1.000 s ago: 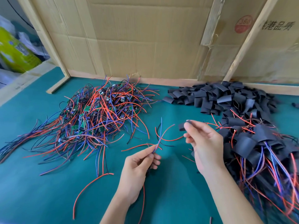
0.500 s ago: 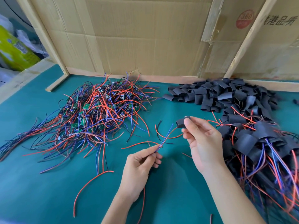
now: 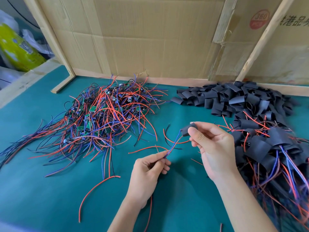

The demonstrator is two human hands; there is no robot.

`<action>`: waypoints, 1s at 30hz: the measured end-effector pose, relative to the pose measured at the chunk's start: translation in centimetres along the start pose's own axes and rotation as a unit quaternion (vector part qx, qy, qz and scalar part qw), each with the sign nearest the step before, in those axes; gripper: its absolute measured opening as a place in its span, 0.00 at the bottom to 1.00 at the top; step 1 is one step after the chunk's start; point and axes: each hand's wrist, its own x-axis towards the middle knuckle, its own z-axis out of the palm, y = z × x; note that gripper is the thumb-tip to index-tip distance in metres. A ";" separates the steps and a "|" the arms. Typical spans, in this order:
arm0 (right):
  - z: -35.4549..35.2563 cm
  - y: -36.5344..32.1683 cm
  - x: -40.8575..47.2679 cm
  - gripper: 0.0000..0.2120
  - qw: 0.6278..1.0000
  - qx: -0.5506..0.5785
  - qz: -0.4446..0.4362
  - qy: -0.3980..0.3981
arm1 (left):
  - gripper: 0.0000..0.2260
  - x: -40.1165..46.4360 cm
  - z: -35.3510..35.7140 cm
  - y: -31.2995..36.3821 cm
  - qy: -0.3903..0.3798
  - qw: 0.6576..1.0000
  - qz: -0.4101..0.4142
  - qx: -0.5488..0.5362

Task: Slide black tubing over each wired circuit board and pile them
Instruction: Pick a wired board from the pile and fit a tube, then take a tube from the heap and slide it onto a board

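A: Right hand (image 3: 212, 148), go.

B: My right hand pinches a black tube piece (image 3: 189, 130) between thumb and fingers, raised above the desk (image 3: 41, 190). Left hand (image 3: 148, 169) pinches the blue wire pair (image 3: 172, 146) low down.

A: Relation?

B: Wires run from my left fingertips up and right, straight into the tube's near mouth. Tube's long axis follows that same slant; its open end faces my left hand. Board not visible, probably inside the tube, can't tell.

A: Nearer hand?

B: Right one is on the tube already.

A: Surroundings?

B: Finished pile (image 3: 274, 148) just right of my right hand, bare boards heap (image 3: 107, 114) well left, spare tubes (image 3: 234, 96) behind.
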 end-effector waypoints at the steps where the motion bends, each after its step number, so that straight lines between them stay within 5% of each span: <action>1: 0.0 0.0 0.0 0.11 1.000 0.002 0.000 0.000 | 0.20 0.0 0.0 0.0 0.001 1.000 -0.001 0.001; 9: -0.1 0.0 0.1 0.09 0.999 0.035 0.013 0.011 | 0.21 0.1 0.0 -0.3 0.001 1.000 -0.002 0.000; 15: -0.1 0.4 -0.1 0.12 0.993 -0.116 -0.007 -0.021 | 0.22 0.0 0.1 -0.1 -0.001 1.000 0.004 0.000; 18: 0.5 1.6 -0.4 0.15 0.990 -0.134 0.045 -0.005 | 0.21 -0.1 0.1 -0.1 -0.001 1.000 0.013 -0.016; 24: 1.9 3.7 -1.6 0.28 0.983 0.000 0.184 0.014 | 0.23 0.1 -0.5 -0.1 -0.012 0.996 0.022 -0.083; 27: 2.1 4.0 -1.8 0.23 0.983 -0.006 0.186 -0.001 | 0.22 0.2 -0.7 -0.3 -0.015 0.996 0.020 -0.088; 30: 2.3 4.3 -2.0 0.08 0.985 -0.084 0.148 -0.033 | 0.20 0.1 -0.8 -0.4 -0.025 0.997 0.021 -0.074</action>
